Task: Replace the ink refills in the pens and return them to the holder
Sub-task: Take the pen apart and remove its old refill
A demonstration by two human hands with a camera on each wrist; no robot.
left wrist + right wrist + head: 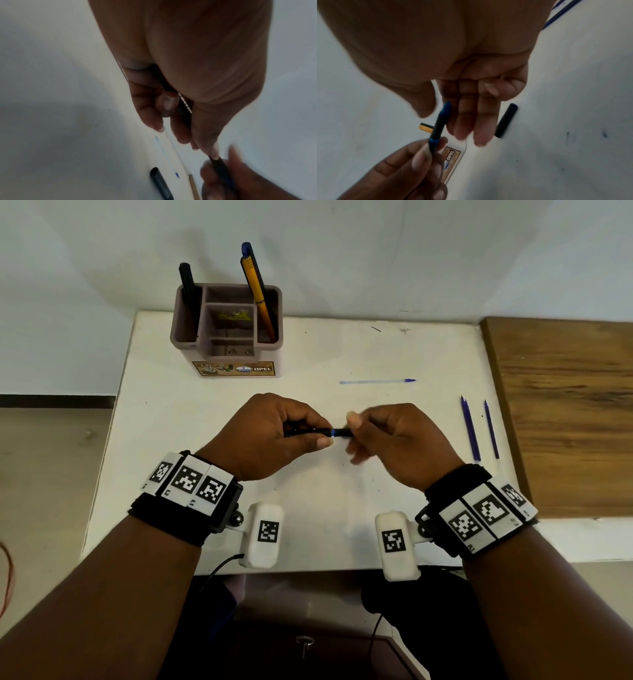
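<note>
My left hand [274, 429] grips the barrel of a black pen [308, 433] held level above the white table [342, 508]. My right hand [383, 436] pinches the pen's right end, just past a blue ring [334, 433]; those fingers are blurred. In the right wrist view the pen [438, 124] runs between thumb and fingers. The pen holder [185, 337] stands at the back left with a black pen [186, 285] and a yellow pen [257, 289] in it. A clear refill with a blue tip [376, 381] lies behind my hands. Two blue refills [470, 429] lie to the right.
A wooden board [565, 412] covers the table's right side, close to the blue refills. A short black cap-like piece [159, 182] lies near the clear refill's tip [176, 175]; it also shows as a ribbed black piece [506, 120].
</note>
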